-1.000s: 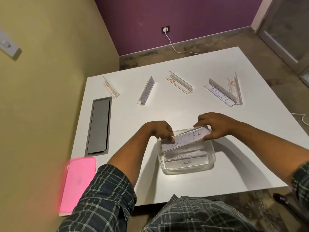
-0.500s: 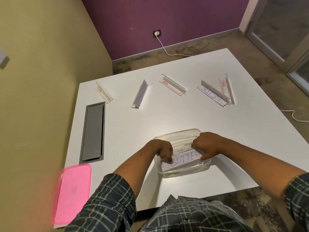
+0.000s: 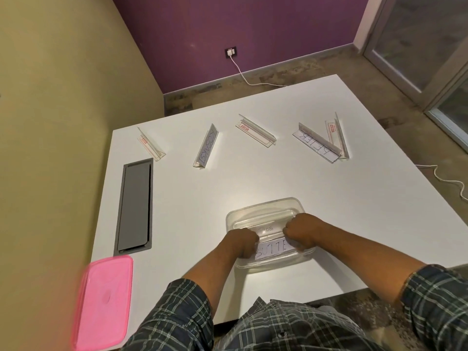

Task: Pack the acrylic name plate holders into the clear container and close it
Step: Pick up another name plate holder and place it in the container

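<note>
A clear container (image 3: 263, 207) stands near the table's front edge with several name plate holders lying in it. My left hand (image 3: 241, 243) and my right hand (image 3: 300, 231) are down inside it, fingers curled, each gripping an end of the "BUTTER" holder (image 3: 272, 249). Behind that one lies a "DOG" holder (image 3: 267, 229). Several holders are spread along the far half of the table: one at the left (image 3: 150, 144), "KOSAKSI" (image 3: 206, 150), a clear one (image 3: 255, 130), "PETER" (image 3: 316, 143) and one leaning by it (image 3: 338, 134). The pink lid (image 3: 105, 302) lies at the front left corner.
A grey cable hatch (image 3: 134, 206) is set into the white table (image 3: 253, 178) at the left. A yellow wall runs close along the left side. A white cable (image 3: 450, 181) trails on the floor at the right.
Both hands have lowered the "BUTTER" holder from above the rim down into the container, toward its near side. The head camera has tilted.
</note>
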A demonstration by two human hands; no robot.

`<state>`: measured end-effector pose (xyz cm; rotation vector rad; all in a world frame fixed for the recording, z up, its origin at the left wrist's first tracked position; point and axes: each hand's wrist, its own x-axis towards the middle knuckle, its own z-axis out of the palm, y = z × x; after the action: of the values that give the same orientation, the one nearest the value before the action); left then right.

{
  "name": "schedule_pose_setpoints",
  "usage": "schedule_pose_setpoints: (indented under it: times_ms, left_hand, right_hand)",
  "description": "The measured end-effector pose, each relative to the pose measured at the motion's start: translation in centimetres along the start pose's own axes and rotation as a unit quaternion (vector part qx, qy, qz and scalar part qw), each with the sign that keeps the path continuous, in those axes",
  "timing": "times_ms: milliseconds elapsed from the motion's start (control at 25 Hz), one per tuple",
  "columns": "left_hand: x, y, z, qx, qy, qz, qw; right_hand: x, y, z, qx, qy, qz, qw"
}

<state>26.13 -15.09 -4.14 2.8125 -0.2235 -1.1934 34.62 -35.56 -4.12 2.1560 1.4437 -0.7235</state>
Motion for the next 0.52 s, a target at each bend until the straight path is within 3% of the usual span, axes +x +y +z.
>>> schedule_pose_setpoints:
  times_ms: [280,520]
  left_hand:
    - [0.26,-0.24,0.97,0.044,0.047,0.023,0.998]
    - [-0.25,0.06,0.09,0.056,0.067,0.032,0.996]
  right_hand:
    - [0.47,-0.04,0.54,0.028,-0.032,-0.011,0.999]
    - [0.9,0.06,0.59,-0.029,0.038,-0.051,0.998]
